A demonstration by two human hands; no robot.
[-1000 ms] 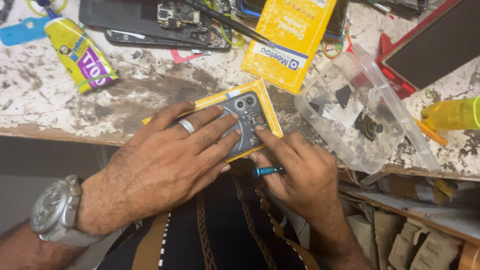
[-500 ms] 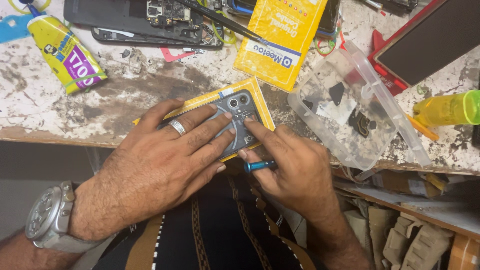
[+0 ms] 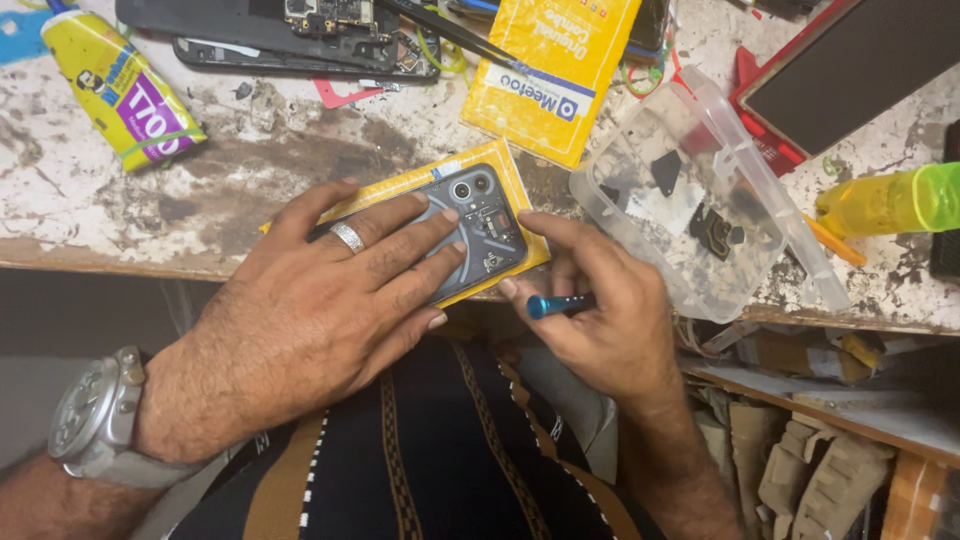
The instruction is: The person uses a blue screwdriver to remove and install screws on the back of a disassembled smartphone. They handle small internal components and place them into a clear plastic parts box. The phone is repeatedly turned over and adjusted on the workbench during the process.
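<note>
A: Currently, step in hand?
B: Left hand (image 3: 330, 300) lies flat, fingers spread, pinning the phone (image 3: 478, 225) back-up on a yellow pad (image 3: 515, 190) at the bench (image 3: 90, 215) edge. Right hand (image 3: 600, 320) grips a blue screwdriver (image 3: 548, 305) beside the phone's near corner. Likely working the back's screws.
A: Next move calls for?
B: Judged: a steady tip and firm hold-down.
A: Surroundings?
B: Clear plastic box (image 3: 700, 200) just right, glue tube (image 3: 120, 85) far left, opened phone (image 3: 290, 30) behind. Nothing blocks.
</note>
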